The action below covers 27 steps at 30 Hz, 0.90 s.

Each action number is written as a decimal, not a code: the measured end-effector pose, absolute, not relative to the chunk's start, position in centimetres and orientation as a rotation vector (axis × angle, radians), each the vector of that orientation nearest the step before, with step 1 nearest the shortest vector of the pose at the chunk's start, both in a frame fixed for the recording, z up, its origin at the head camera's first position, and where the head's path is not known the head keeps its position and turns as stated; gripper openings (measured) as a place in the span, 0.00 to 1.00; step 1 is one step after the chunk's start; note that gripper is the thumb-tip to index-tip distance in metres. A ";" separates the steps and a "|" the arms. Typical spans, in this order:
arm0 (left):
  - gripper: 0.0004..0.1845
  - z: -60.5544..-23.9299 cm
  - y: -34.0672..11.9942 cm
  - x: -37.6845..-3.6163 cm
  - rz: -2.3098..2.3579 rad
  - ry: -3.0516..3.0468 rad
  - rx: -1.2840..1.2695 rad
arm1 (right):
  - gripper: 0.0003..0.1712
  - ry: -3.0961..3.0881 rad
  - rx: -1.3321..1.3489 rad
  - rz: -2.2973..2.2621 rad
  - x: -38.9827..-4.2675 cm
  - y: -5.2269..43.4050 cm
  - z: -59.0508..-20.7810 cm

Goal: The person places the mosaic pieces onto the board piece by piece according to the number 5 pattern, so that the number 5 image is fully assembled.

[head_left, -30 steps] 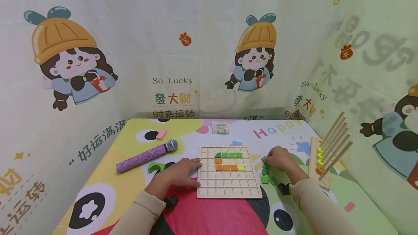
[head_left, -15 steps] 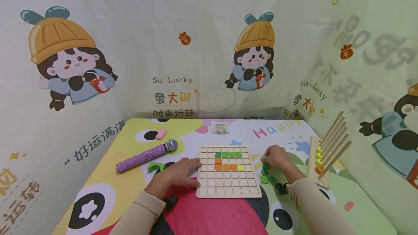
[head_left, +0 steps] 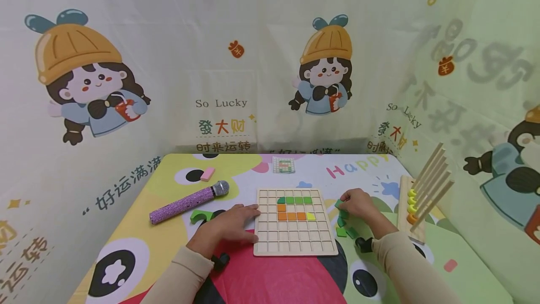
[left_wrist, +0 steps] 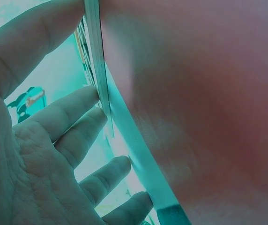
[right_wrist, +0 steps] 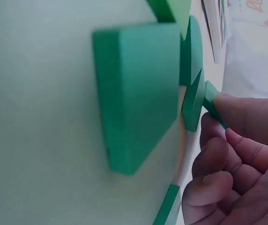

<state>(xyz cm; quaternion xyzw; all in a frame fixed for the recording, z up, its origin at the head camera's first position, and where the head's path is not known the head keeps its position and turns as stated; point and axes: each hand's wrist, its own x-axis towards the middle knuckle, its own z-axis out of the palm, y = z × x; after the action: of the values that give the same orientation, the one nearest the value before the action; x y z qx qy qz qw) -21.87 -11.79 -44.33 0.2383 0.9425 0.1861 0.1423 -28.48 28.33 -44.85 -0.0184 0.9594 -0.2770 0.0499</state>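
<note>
A wooden grid board (head_left: 294, 240) lies on the table with green, orange and one yellow tile set in its upper rows. My left hand (head_left: 234, 223) lies flat with straight fingers against the board's left edge (left_wrist: 99, 84). My right hand (head_left: 356, 202) is just right of the board, over a small pile of green tiles (head_left: 345, 226). Its curled fingers pinch a thin green tile (right_wrist: 212, 103) at the pile's far end. A thick green tile (right_wrist: 138, 93) fills the near part of the right wrist view.
A purple microphone (head_left: 187, 201) and a green arch block (head_left: 198, 215) lie left of the board. A pink eraser (head_left: 207, 173) and a small pattern card (head_left: 283, 164) sit farther back. A wooden peg rack (head_left: 422, 201) with rings stands at the right. Fabric walls enclose the table.
My right hand has shifted slightly toward the far end of the green tile pile. The left hand has stayed against the board.
</note>
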 end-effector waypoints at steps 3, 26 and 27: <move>0.40 -44.3 -11.8 -21.8 0.542 2.717 0.683 | 0.11 2.909 -0.099 -0.920 -28.2 28.1 -44.9; 0.41 -44.6 -12.0 -22.1 0.552 2.711 0.689 | 0.04 2.687 -0.633 -0.952 -24.8 23.1 -44.4; 0.41 -44.6 -12.0 -22.1 0.551 2.710 0.692 | 0.04 2.684 -0.638 -0.951 -24.8 23.0 -44.4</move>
<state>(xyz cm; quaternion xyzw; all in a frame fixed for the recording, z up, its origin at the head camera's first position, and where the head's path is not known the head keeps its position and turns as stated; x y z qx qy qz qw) -22.06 -12.01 -44.64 0.2403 0.9406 0.1911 0.1448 -24.79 23.04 -44.43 -0.2174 0.9141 -0.3237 0.1114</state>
